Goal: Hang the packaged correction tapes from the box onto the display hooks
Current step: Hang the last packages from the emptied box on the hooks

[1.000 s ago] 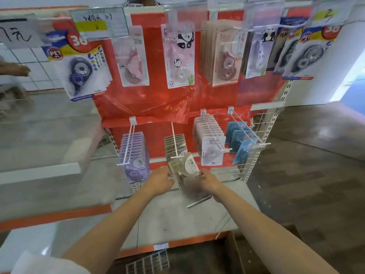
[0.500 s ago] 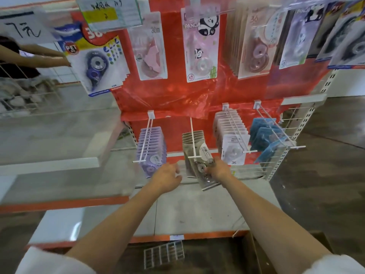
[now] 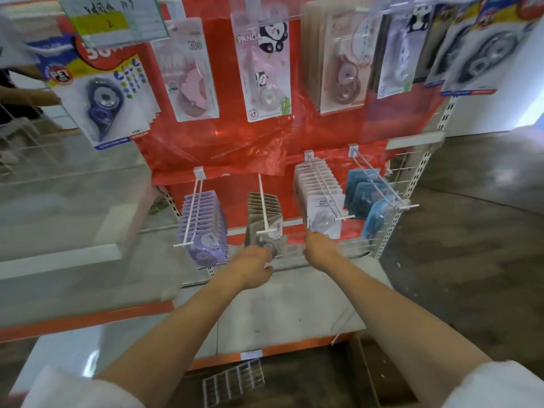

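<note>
Head view: both arms are stretched toward the lower row of display hooks point(image 3: 266, 207). The grey packaged correction tapes point(image 3: 265, 228) are hung on the second hook from the left, between a purple stack point(image 3: 206, 228) and a white stack point(image 3: 321, 201). The front pack's lower edge is pinched by the left hand point(image 3: 253, 266). The right hand point(image 3: 319, 248) is curled just beside the white stack; whether anything is gripped cannot be told
</note>
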`<control>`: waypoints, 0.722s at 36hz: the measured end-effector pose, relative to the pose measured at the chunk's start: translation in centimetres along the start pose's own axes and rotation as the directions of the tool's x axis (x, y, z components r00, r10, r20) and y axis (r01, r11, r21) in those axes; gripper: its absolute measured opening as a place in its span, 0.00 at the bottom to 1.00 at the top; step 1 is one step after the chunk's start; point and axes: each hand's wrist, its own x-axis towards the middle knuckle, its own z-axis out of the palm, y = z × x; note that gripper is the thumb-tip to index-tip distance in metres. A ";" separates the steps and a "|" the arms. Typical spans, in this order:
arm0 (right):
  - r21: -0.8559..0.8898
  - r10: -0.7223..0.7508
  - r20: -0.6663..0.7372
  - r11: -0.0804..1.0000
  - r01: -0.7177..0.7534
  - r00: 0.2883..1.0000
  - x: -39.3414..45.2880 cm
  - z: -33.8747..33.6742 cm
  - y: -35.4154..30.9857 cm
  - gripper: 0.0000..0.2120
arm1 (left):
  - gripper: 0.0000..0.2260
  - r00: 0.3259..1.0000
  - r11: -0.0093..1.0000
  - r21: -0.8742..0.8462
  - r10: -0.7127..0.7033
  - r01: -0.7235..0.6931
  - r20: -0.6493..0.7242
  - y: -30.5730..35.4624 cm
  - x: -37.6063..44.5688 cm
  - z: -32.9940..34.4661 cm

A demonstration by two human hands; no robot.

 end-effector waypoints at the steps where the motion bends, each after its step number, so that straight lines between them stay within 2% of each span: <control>1: -0.007 -0.010 0.006 1.000 0.010 1.000 -0.3 -0.1 0.5 0.17 | 0.16 1.000 1.000 0.005 0.016 -0.016 0.004 0.5 0.2 -0.1; 8: -0.045 -0.012 0.011 0.999 0.013 1.000 -3.5 -1.8 5.3 0.18 | 0.15 0.987 0.985 0.071 0.157 -0.158 0.021 5.2 1.9 0.3; 13: -0.069 0.045 -0.025 0.996 -0.047 0.999 -7.0 -2.8 10.6 0.19 | 0.14 0.955 0.944 0.145 0.293 -0.298 0.050 10.6 3.6 1.6; 20: -0.046 0.249 -0.025 0.967 -0.250 0.968 -11.3 -3.3 19.6 0.16 | 0.15 0.880 0.872 0.139 0.451 -0.470 0.147 19.4 6.1 4.2; 26: 0.088 0.423 0.019 0.902 -0.423 0.906 -13.9 -2.6 27.1 0.18 | 0.17 0.832 0.824 0.161 0.501 -0.543 0.237 26.4 8.3 6.8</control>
